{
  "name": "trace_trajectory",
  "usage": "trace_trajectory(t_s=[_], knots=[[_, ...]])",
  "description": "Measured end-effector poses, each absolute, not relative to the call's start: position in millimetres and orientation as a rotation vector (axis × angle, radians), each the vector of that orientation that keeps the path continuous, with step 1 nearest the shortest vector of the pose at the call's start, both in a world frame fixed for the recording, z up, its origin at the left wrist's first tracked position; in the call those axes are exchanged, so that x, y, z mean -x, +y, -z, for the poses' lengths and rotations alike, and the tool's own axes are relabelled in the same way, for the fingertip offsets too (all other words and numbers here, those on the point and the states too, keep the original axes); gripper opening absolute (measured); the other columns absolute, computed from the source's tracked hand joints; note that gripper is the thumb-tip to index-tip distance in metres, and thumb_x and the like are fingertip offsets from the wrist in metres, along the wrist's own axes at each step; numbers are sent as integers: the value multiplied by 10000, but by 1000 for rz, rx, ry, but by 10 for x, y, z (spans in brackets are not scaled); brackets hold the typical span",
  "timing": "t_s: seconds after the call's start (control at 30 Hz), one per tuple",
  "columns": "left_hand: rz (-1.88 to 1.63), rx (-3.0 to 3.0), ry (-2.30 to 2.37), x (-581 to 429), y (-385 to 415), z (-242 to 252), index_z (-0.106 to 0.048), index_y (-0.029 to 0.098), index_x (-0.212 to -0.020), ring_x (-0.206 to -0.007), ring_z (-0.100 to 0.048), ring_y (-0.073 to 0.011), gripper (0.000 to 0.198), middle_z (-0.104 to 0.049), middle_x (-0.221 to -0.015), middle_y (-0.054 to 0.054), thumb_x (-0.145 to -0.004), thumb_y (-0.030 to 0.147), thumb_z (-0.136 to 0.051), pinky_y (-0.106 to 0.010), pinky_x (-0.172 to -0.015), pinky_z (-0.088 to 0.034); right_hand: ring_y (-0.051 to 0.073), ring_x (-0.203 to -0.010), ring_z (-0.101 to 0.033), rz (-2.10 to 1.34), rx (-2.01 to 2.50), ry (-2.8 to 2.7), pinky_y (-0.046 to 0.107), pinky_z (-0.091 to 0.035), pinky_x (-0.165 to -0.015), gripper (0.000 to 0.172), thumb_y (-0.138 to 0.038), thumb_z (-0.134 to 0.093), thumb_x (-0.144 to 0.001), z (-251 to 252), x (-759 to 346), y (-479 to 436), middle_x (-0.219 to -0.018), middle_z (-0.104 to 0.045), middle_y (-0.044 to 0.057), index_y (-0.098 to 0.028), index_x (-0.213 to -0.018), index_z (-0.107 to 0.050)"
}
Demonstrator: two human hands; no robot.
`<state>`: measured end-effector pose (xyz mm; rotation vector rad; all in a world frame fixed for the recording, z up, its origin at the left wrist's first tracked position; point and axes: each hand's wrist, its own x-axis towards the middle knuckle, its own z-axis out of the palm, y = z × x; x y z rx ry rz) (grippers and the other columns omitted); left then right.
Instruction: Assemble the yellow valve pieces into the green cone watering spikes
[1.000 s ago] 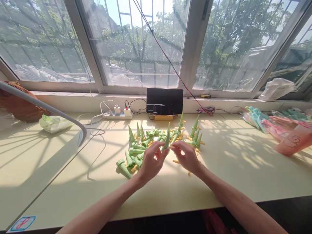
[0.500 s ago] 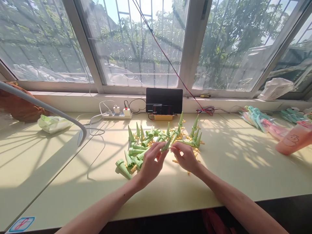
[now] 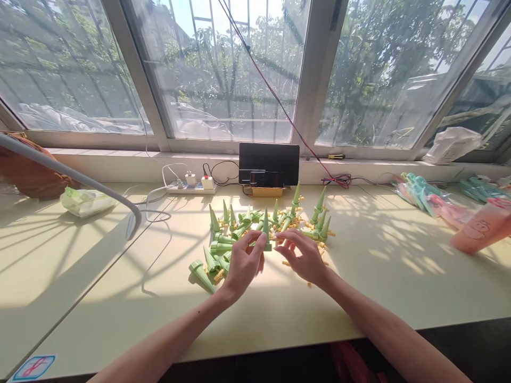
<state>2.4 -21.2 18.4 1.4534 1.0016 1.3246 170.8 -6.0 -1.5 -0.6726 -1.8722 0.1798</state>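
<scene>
My left hand point(image 3: 245, 260) pinches a green plastic plant-watering spike point(image 3: 266, 226) between thumb and fingers, its point upward and its wider collar at the bottom. Just right of it, my right hand point(image 3: 303, 254) has its thumb and bent fingers apart, fingertips close to the spike. A small pale piece shows near those fingertips, too small to make out. Beyond my hands lie several more green spikes point(image 3: 202, 275), some standing point up and others on their sides. Small yellow valve pieces point(image 3: 219, 275) are scattered among them, partly hidden by my hands.
A tablet point(image 3: 269, 159) with a phone before it leans at the back by the window. A power strip point(image 3: 191, 187) with cables stands left of it. At right are a pink cup point(image 3: 481, 226) and bagged items point(image 3: 419, 191). A grey curved arm point(image 3: 80, 173) crosses the left.
The spike in my left hand has turned from leaning right to upright. My right hand's fingers have spread from a pinch beside it.
</scene>
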Motion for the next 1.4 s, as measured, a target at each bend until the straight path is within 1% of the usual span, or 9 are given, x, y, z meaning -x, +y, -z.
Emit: trace_trajectory(t_s=[0.23, 0.37, 0.5, 0.7, 0.9, 1.0, 1.1, 1.23, 1.4], knots=[[-1338, -1461, 1001, -44, -239, -178, -556, 158, -790, -310, -402, -51, 302, -429, -442, 85, -892, 441, -571, -167, -322, -294, 116, -603, -601, -122, 648, -1859, 252, -518, -532, 84, -192, -588, -910, 28, -1704, -56, -830, -663, 37, -209, -987, -617], [-1352, -1493, 992, -40, -236, -151, -557, 160, -797, -323, -410, -46, 290, -447, -467, 76, -899, 431, -570, -159, -321, -305, 122, -589, -594, -101, 630, -1843, 259, -513, -534, 74, -189, -582, -910, 7, -1688, -63, -791, -665, 31, -210, -969, -622], [-1383, -1553, 979, -32, -221, -108, -564, 161, -823, -348, -435, -41, 264, -502, -538, 55, -894, 414, -584, -152, -326, -323, 136, -583, -608, -94, 642, -1831, 271, -519, -551, 49, -207, -598, -901, 28, -1690, -53, -727, -673, 20, -209, -936, -632], [-1427, -1638, 981, -46, -228, -72, -578, 159, -891, -384, -480, -35, 232, -605, -718, 6, -900, 391, -577, -152, -334, -361, 136, -566, -625, -130, 712, -1798, 262, -521, -547, 63, -257, -611, -898, 60, -1705, -52, -676, -678, 7, -202, -886, -640], [-1414, -1761, 973, -37, -223, -33, -607, 161, -997, -407, -511, -47, 201, -632, -731, -8, -909, 338, -572, -157, -355, -406, 122, -510, -590, -175, 741, -1784, 246, -488, -498, 113, -250, -573, -915, 32, -1710, -65, -595, -634, -9, -189, -833, -623], [-1433, -1814, 977, -31, -212, -16, -609, 166, -1032, -453, -558, -67, 196, -645, -742, -17, -913, 317, -568, -153, -365, -416, 119, -501, -579, -181, 745, -1783, 242, -479, -489, 131, -255, -568, -915, 25, -1712, -64, -581, -625, -14, -192, -814, -622], [-1471, -1861, 998, -36, -202, -7, -620, 177, -1054, -532, -608, -87, 193, -665, -819, -38, -917, 301, -563, -148, -379, -427, 114, -486, -569, -189, 737, -1793, 237, -473, -482, 143, -259, -561, -919, 21, -1713, -63, -563, -611, -22, -192, -806, -617], [-1531, -1938, 998, -43, -193, -5, -647, 209, -1067, -588, -624, -85, 183, -663, -930, -51, -931, 276, -544, -150, -406, -449, 110, -474, -553, -201, 737, -1809, 235, -462, -472, 158, -272, -539, -932, 17, -1711, -62, -554, -596, -26, -196, -809, -603], [-1555, -1981, 1008, -36, -183, -11, -664, 207, -1069, -654, -630, -96, 195, -642, -987, -69, -936, 266, -535, -156, -438, -463, 104, -470, -523, -219, 758, -1844, 228, -433, -474, 160, -262, -518, -941, 32, -1711, -53, -550, -569, -33, -195, -811, -582]])
